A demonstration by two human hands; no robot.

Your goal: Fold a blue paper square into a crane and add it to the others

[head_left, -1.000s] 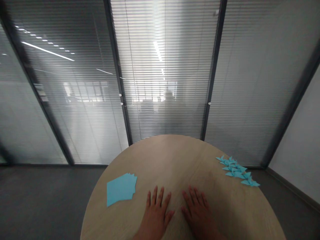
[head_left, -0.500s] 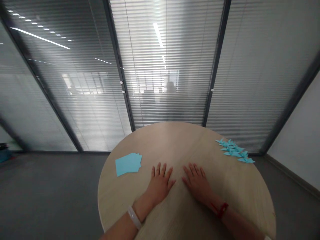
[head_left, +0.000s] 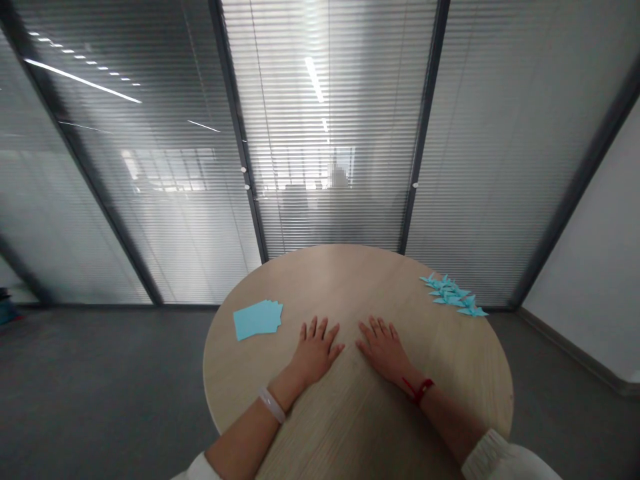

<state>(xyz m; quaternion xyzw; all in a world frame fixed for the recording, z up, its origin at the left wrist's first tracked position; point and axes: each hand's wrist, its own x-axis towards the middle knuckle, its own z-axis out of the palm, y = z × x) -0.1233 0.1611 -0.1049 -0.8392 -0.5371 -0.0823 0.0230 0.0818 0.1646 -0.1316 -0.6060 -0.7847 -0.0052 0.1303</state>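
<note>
Floor (head_left: 100,387): grey, around the table on the left and right
Blue paper sheets (head_left: 258,319): a flat, slightly fanned stack on the left part of the table, near the left hand but apart from it
White bracelet (head_left: 272,405): around the left wrist, above a pale sleeve edge
Left hand (head_left: 314,350): palm down on the wood, fingers spread and flat, holding nothing; thumb points toward the right hand
Table (head_left: 350,280): round, light wood grain, both forearms resting across its near side
Right hand (head_left: 385,347): palm down just beside the left hand, fingers splayed flat, nothing in its grasp; the two thumbs are close, with a narrow gap between
Red cord (head_left: 423,389): tied around the right wrist
Folded blue paper figures (head_left: 453,296): a cluster of small pointed shapes in a row at the far right edge of the table, well apart from the right hand
Glass wall (head_left: 330,133): behind the table, dark frames, closed horizontal blinds
</note>
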